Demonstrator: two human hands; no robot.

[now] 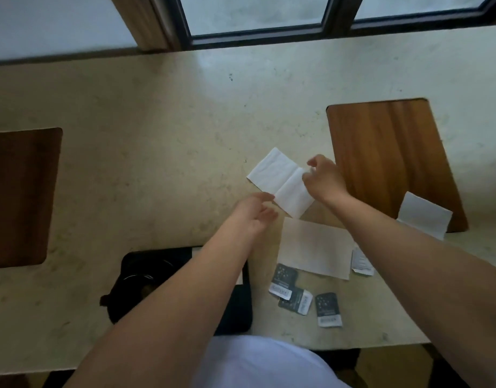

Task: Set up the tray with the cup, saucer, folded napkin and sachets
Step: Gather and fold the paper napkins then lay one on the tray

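Pinching the right edge of a white creased paper napkin (pixel 280 183), right hand (pixel 325 180) is holding it flat on the beige stone counter (pixel 157 121); left hand (pixel 255 212) is touching its near corner, fingers loose. Grey sachets (pixel 328 309) are lying nearer than the napkin, black tray (pixel 238 303) near-left of it.

This looks like a hotel room or café counter: a long pale stone countertop (pixel 157 113) runs under a dark-framed window (pixel 255 29), with wooden boards (pixel 389 158) and branded sachets (pixel 305 299) laid out.
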